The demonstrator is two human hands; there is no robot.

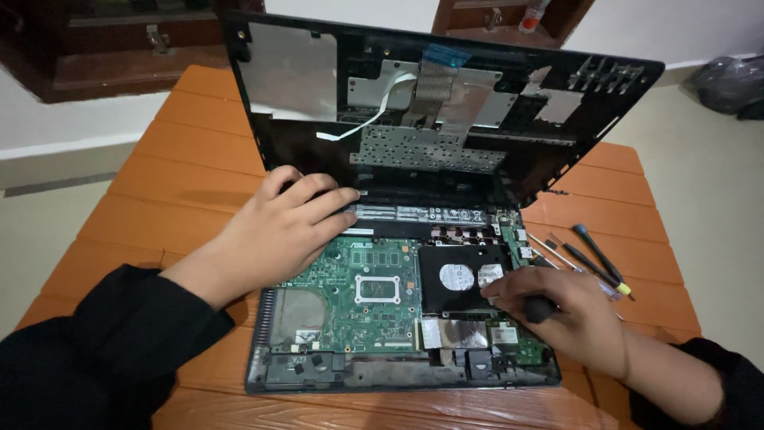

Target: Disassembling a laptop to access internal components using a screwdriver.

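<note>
The left hand [278, 235] lies flat, propping the lifted cover [446, 111] above the green board [358, 291]; the right hand [569, 314] grips a screwdriver [535, 306] right of it.

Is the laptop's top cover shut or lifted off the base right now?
Lifted. The top cover stands tilted up, underside showing; left hand props its lower edge, and the green motherboard lies exposed.

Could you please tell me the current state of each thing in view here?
laptop: opened up, circuit board exposed
top cover: lifted, tilted back
left hand: propping the top cover
right hand: gripping a dark-handled tool
hard drive: seated in its bay
spare screwdrivers: lying on the table
</note>
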